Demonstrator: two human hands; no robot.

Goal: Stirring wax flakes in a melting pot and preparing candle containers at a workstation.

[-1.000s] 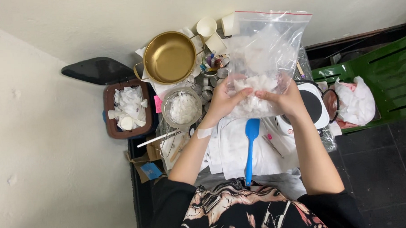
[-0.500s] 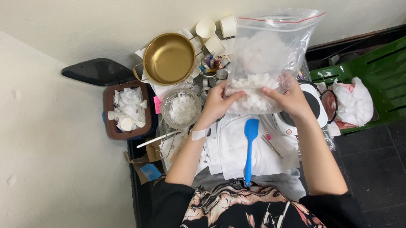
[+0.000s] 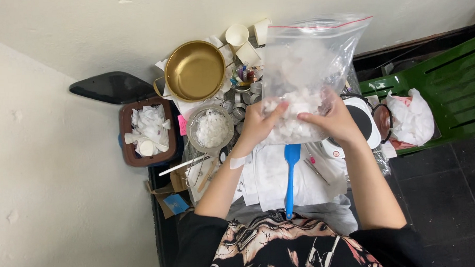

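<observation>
Head view, looking straight down over a cluttered worktop. Both bare hands up at the lower part of a clear zip bag, held upright above the table, its red-lined mouth at the top. Left hand curled round the bag's lower left corner, thumb pressed onto the plastic, a white plaster on the wrist. Right hand clasping the lower right side, fingers closed against the plastic. White chunks heaped in the bottom of the bag, between the two hands. Directly below the bag, a blue spatula lying on white paper sheets, handle toward the body. Left of the left hand, a glass bowl with more white pieces; beyond it, an empty gold pot. Paper cups near the wall behind the pot. Further left, a brown bin full of crumpled white tissue, beside a black lid. Right of the right hand, a small white hotplate, partly hidden by the wrist. Further right, a green chair with a wad of white paper on it.
</observation>
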